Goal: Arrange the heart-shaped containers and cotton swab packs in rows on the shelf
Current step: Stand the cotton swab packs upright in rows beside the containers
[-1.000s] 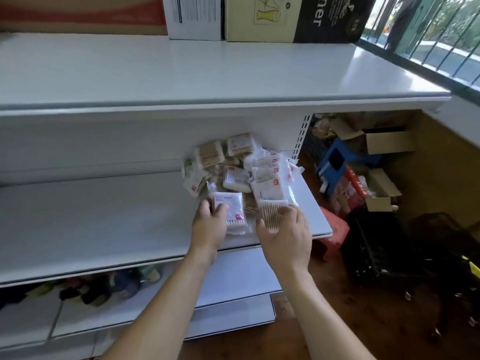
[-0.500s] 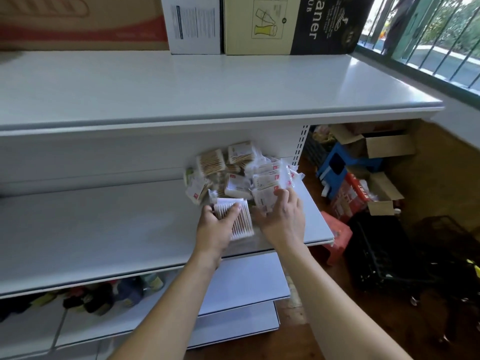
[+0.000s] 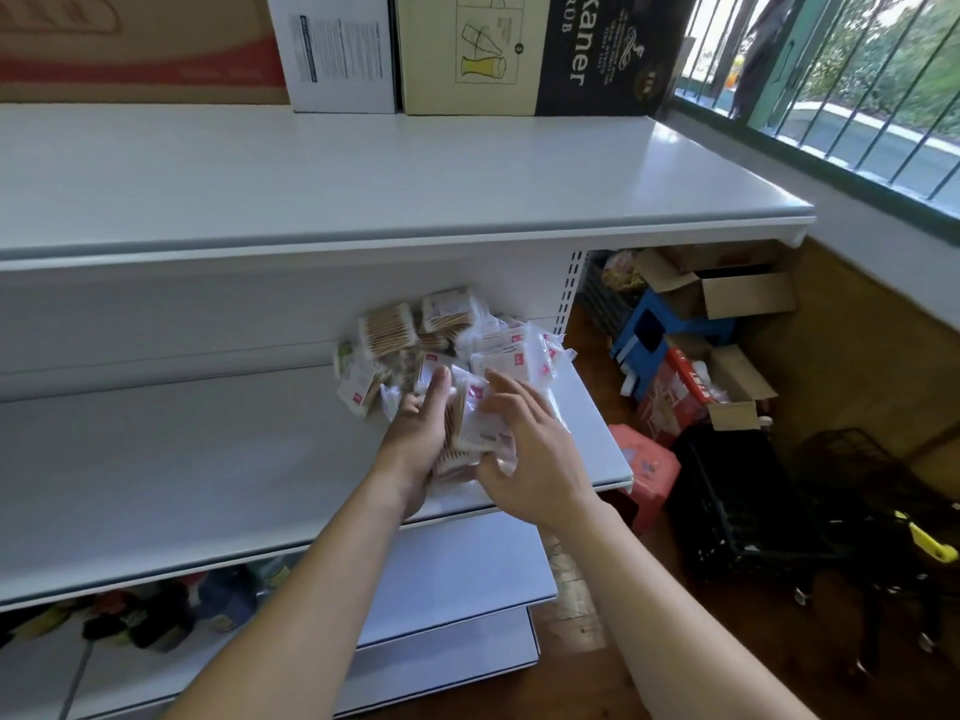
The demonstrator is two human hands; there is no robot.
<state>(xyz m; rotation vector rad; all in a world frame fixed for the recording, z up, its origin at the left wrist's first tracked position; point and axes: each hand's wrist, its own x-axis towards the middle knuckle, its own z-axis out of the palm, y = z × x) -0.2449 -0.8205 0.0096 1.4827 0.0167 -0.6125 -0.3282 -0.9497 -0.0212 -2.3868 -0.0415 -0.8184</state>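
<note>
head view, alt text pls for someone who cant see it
Two hands, left hand and right hand, hold cotton swab packs between them over a white shelf, in front of a loose pile of packs. Cardboard boxes stand on top.

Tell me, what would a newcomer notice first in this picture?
The two hands at the centre: the left hand and right hand hold a cotton swab pack between them above the middle shelf. Behind them lies a loose pile of cotton swab packs, at the shelf's right end.
</note>
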